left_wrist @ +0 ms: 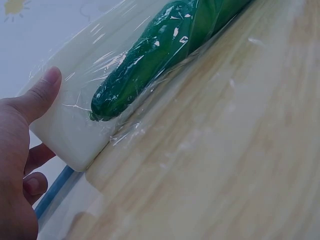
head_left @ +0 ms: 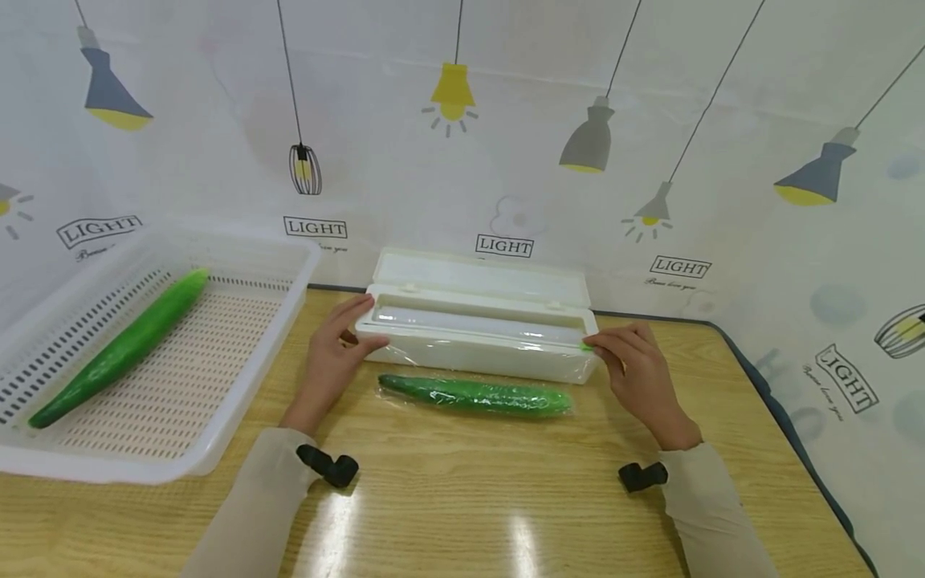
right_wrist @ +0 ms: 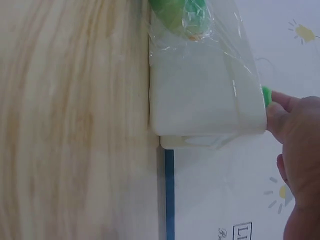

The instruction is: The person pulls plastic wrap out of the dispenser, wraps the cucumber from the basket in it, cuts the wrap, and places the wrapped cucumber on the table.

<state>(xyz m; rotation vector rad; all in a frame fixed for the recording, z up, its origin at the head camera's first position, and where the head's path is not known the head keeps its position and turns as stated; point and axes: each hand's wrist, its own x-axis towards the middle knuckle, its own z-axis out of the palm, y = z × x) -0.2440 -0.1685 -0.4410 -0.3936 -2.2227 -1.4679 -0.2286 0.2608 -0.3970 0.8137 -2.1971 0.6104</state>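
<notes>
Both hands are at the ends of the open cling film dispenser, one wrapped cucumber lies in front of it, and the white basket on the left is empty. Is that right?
Not quite. The basket is not empty: the head view shows a second wrapped cucumber lying in it. The rest holds: the left hand and right hand are at the ends of the open cling film dispenser, with one wrapped cucumber in front of it.

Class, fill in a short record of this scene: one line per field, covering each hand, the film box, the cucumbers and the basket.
left hand: thumb on left end of cling film dispenser
right hand: pinches green cutter tab at dispenser's right end
dispenser lid: open
wrapped cucumber: on wooden table, in front of dispenser, under film
second cucumber: in white basket, left
</notes>
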